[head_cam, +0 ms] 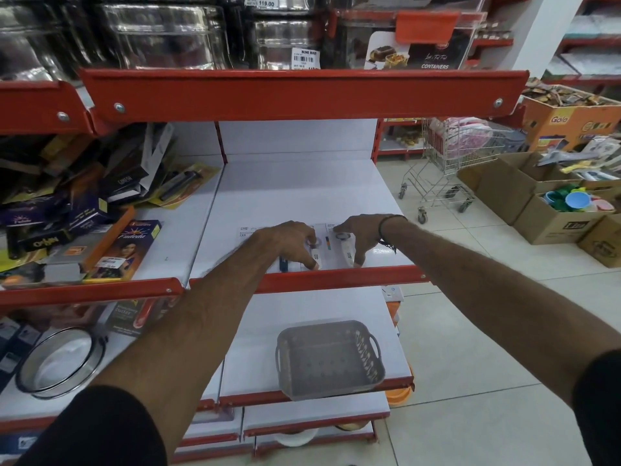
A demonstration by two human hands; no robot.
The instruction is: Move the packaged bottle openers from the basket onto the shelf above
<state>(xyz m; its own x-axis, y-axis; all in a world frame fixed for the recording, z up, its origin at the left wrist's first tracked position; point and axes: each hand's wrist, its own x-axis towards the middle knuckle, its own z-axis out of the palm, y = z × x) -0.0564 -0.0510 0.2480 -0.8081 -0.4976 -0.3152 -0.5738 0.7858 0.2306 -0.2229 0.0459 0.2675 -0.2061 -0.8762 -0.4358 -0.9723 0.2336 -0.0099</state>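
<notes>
head | basket [331, 359] at 6 o'clock empty | my fingers [311, 262] pressing packaged bottle openers [347, 252] flat on shelf [302, 193], squaring the row

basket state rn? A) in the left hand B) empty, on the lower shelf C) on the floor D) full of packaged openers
B: the grey basket sits empty on the lower shelf, while both hands press packaged bottle openers flat on the shelf above.

We see a wire shopping trolley [440, 169] on the pale tiled floor [470, 331], brown cardboard boxes [537, 210] of plastic ware beside it, and shiny steel containers [161, 35] along the top red-edged shelf.
</notes>
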